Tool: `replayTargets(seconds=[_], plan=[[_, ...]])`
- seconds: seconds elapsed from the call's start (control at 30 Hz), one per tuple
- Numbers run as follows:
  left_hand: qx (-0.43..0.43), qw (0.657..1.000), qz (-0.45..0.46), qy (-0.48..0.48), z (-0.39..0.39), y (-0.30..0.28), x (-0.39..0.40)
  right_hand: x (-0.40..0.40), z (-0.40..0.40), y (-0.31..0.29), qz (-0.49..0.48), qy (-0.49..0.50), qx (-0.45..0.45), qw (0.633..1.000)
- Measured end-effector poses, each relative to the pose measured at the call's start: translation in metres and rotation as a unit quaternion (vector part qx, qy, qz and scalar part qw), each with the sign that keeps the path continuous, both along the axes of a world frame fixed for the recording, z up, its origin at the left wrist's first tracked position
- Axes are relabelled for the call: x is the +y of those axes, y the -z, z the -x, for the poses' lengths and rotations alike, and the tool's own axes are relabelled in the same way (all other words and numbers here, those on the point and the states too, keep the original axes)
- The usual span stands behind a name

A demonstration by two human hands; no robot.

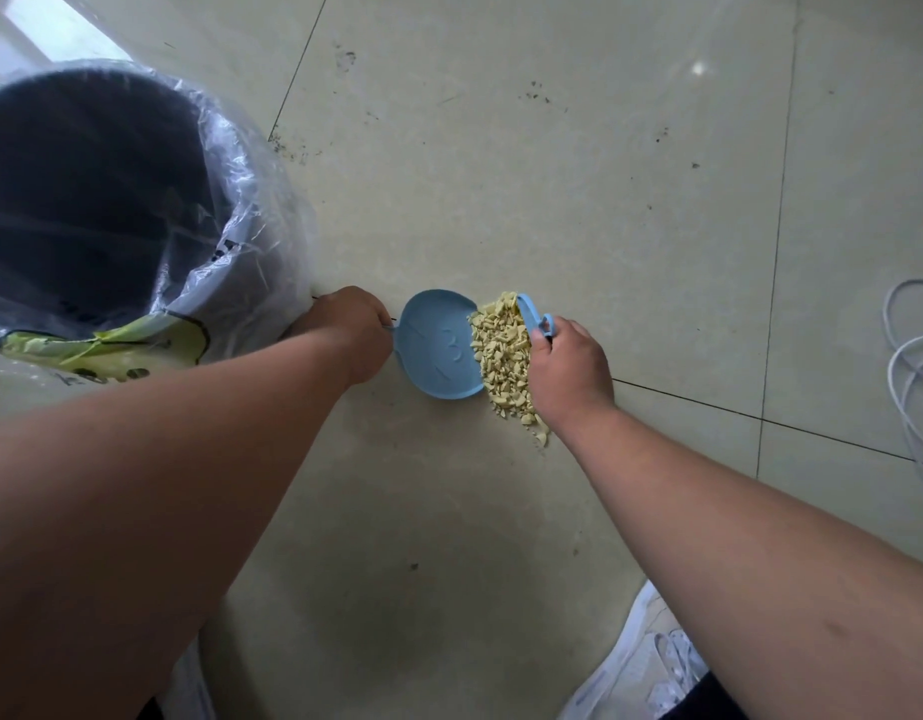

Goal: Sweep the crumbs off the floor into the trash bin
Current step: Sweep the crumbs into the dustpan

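A small light-blue dustpan (438, 345) lies flat on the pale tiled floor, its open lip facing right. My left hand (353, 332) grips its handle on the left side. A heap of pale yellow crumbs (503, 350) is piled against the pan's lip, with a few trailing toward me. My right hand (568, 371) grips a light-blue hand brush (535, 314) held against the right side of the heap; its bristles are hidden. A dark trash bin (85, 200) lined with a clear plastic bag stands at the left, just beyond my left hand.
A white cable (911, 366) loops on the floor at the right edge. A white shoe (651, 667) shows at the bottom right. Dark specks dot the tiles farther back. Dark grout lines (709, 402) cross the floor.
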State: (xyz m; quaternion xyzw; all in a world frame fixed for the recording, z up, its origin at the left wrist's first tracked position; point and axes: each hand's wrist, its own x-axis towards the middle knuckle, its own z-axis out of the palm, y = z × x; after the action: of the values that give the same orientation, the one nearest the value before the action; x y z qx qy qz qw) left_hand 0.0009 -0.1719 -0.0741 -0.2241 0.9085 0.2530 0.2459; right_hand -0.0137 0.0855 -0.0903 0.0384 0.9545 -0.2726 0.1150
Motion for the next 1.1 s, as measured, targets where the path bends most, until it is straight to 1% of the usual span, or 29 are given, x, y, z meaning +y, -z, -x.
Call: replayTargets(seconds=[0.13,0.4,0.67,0.73,0.8,0.87,0.93,1.03,1.1], plan=[[-0.004,1.0,-0.006,-0.004,-0.003,0.0,0.003,-0.012,-0.01,-0.002,0.012,-0.021,-0.001,1.0],[0.019,0.995,-0.081,-0.057,-0.014,0.001,0.012,-0.036,-0.027,-0.004,0.037,-0.039,-0.011,0.998],[0.014,0.976,-0.17,-0.139,-0.028,0.016,0.008,-0.03,-0.021,-0.01,0.061,-0.004,-0.02,0.998],[0.012,0.968,-0.199,-0.151,-0.032,0.02,0.006,-0.026,-0.017,-0.013,0.083,0.016,-0.031,0.996],[0.01,0.96,-0.224,-0.168,-0.036,0.023,0.003,-0.023,-0.013,-0.016,0.132,0.056,-0.064,0.988],[0.006,0.953,-0.241,-0.183,-0.04,0.025,-0.001,-0.021,-0.007,-0.017,0.196,0.123,-0.106,0.967],[0.008,0.943,-0.266,-0.201,-0.042,0.026,-0.005,-0.015,0.001,-0.013,0.252,0.175,-0.124,0.944],[0.014,0.931,-0.294,-0.217,-0.044,0.026,-0.007,0.001,0.012,0.004,0.281,0.185,-0.13,0.933],[0.012,0.926,-0.302,-0.226,-0.045,0.026,-0.007,-0.001,0.014,-0.014,0.286,0.207,-0.129,0.927]])
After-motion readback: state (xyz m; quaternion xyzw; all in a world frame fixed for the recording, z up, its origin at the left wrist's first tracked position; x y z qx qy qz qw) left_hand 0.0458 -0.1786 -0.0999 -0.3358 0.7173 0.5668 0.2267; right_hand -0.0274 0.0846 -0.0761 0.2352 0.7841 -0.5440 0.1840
